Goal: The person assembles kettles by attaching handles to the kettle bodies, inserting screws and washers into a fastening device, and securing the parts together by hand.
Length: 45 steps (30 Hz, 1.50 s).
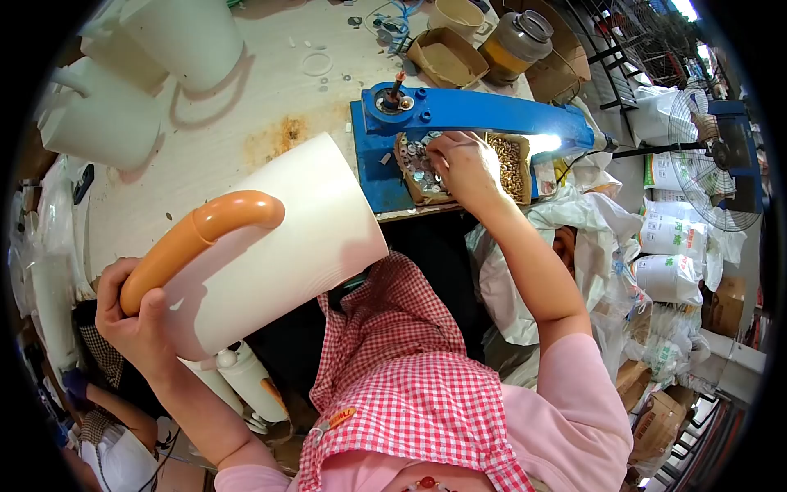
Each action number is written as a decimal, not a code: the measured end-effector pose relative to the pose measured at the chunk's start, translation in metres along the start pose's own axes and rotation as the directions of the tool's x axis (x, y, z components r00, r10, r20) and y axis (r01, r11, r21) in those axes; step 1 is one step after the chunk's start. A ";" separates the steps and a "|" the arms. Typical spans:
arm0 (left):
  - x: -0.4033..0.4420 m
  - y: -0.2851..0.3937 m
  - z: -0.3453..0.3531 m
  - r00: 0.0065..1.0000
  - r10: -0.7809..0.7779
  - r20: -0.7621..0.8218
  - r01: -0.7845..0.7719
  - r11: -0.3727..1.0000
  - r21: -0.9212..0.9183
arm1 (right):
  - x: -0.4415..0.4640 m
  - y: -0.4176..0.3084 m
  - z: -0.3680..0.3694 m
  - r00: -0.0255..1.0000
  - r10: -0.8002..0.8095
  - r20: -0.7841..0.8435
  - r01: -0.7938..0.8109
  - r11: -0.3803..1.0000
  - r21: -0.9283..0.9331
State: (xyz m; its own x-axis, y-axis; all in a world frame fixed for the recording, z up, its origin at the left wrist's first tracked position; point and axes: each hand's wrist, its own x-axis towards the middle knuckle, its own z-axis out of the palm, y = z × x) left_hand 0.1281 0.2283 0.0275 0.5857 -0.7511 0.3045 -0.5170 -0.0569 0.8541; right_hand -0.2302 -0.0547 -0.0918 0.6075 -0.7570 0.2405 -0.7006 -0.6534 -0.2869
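My left hand (135, 316) is wrapped round the lower end of a curved orange plastic handle (205, 221). The handle lies along the side of a large white plastic cylinder (299, 217), which is tilted at the table's front edge; whether both handle ends are fixed to it I cannot tell. With fingers bent downward, my right hand (463, 164) reaches into a small cardboard box (420, 176) of loose metal washers and discs. Its fingertips are partly hidden, so what they pinch does not show. Beside it is a box of brass-coloured small parts (510, 164).
A blue press-like machine (492, 111) with a bright lamp extends over the boxes. White jugs (102, 123) stand at the left. Behind are an open cardboard tray (447, 57) and a jar (516, 45). At right are plastic bags (525, 287) and a fan (713, 160). Another person (119, 447) is at lower left.
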 end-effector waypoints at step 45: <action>-0.001 0.011 0.008 1.000 0.005 -0.029 -0.008 0.995 -0.100 | 0.079 -0.069 -0.083 0.617 -0.424 -0.663 0.597 0.801 0.043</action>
State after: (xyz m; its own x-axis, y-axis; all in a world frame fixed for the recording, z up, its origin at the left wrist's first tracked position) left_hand 0.1173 0.2230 0.0331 0.6009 -0.7318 0.3214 -0.4570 0.0153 0.8894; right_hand -0.1653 -0.0703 0.0240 0.4237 -0.1941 0.8847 -0.1827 -0.9750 -0.1264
